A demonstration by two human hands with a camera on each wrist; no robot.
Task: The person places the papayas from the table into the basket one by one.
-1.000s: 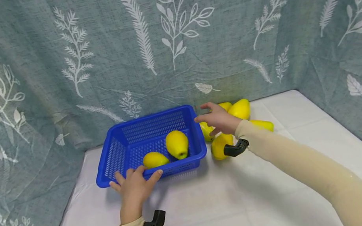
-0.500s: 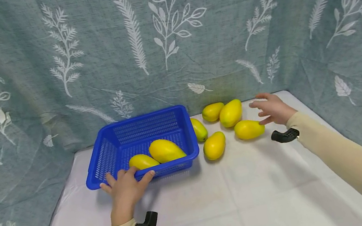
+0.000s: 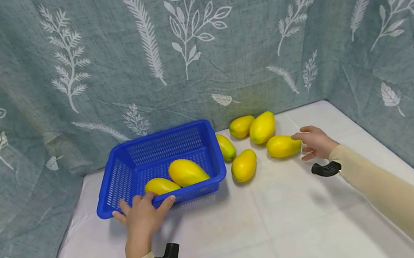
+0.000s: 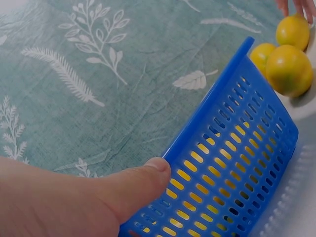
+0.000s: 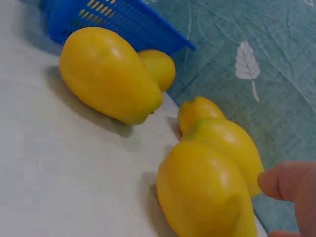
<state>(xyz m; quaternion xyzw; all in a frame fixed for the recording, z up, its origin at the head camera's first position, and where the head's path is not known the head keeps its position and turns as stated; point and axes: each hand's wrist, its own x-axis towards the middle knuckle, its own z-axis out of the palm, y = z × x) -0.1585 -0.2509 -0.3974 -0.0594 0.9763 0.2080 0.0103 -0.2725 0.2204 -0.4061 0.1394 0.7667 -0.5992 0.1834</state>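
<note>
My left hand (image 3: 141, 216) holds the near rim of a blue plastic basket (image 3: 196, 189), its fingers over the rim and its thumb (image 4: 143, 180) on the outer side. Inside the basket lie two yellow mangoes, a larger one (image 3: 187, 172) and a smaller one (image 3: 161, 185). To the right, my right hand (image 3: 316, 143) is at the stem-side end of a yellow mango (image 3: 281, 147), fingers loosely bent and parted, thumb and fingertips right at the fruit. In the right wrist view, that mango (image 5: 205, 190) fills the foreground with a fingertip (image 5: 276, 182) beside it.
Several more mangoes lie between basket and right hand: one at the basket's side (image 3: 226, 147), one nearer (image 3: 244, 166), and two by the curtain, left (image 3: 242, 126) and right (image 3: 262, 127). A white cloth (image 3: 225, 235) covers the table. Patterned green curtain (image 3: 169, 99) encloses the back and sides.
My right hand has moved from beside the basket to the rightmost mango, then lowered slightly towards it. The larger mango in the basket has tipped over sideways. My left hand keeps its hold.
</note>
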